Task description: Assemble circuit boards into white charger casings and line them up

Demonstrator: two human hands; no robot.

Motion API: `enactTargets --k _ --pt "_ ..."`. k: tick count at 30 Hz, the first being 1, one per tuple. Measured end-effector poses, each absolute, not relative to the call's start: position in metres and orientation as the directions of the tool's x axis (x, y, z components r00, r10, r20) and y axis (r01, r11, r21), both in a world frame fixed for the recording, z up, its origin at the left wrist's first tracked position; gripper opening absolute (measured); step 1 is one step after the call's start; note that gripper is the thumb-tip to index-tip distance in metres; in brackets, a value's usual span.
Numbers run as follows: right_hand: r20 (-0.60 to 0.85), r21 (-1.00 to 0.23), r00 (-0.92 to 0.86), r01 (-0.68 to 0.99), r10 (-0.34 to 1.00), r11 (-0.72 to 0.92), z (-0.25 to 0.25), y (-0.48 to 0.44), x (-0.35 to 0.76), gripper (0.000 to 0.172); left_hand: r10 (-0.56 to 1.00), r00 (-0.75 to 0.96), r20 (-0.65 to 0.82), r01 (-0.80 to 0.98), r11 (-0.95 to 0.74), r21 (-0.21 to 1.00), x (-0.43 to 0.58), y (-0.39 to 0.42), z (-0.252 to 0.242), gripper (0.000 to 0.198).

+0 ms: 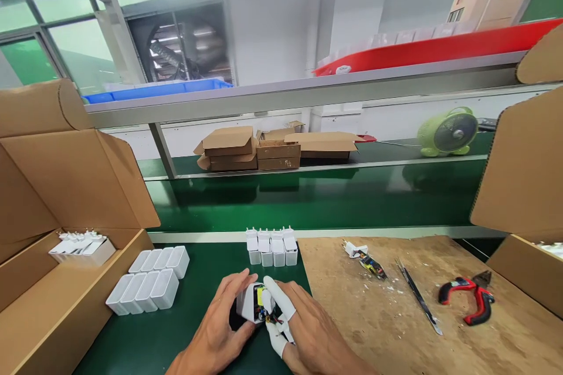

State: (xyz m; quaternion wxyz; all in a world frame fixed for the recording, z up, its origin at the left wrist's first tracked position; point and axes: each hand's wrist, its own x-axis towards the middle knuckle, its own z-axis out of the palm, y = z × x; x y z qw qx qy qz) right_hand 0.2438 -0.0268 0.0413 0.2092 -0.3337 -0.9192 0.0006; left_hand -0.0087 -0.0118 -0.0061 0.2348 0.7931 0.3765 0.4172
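Note:
My left hand (pixel 216 321) is closed around a white plastic charger housing (pixel 246 303) just above the green mat. Part of a circuit board (pixel 259 308) with a yellow component shows at the housing's open end. My right hand (pixel 310 328), with white covers on its thumb and forefinger, grips the board side; the fingers hide much of it. Beyond my hands stand several white charger units (pixel 271 247) with plug pins up, in a row. To the left, two rows of white plastic housings (pixel 147 287) rest on the mat.
An open cardboard box (pixel 88 310) at left holds white plug parts (pixel 82 246). On the brown board (pixel 382 328) lie a plug with circuit board (pixel 369 262), tweezers (pixel 419 296) and red-black cutters (pixel 472 297). Another cardboard box (pixel 523 263) stands right. A shelf beam (pixel 308 89) spans above.

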Motion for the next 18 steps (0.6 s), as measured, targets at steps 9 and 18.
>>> enactTargets --k 9,18 --pt "0.413 -0.167 -0.68 0.598 0.606 0.784 0.0448 -0.0268 0.2438 0.055 0.805 0.338 0.488 0.416 -0.593 0.69 -0.0076 -0.0123 -0.0047 0.082" --pt "0.474 -0.373 -0.588 0.54 0.656 0.754 0.0439 -0.0233 0.2363 0.045 0.784 0.37 0.499 0.437 -0.621 0.651 -0.0052 -0.0172 -0.0073 0.081"
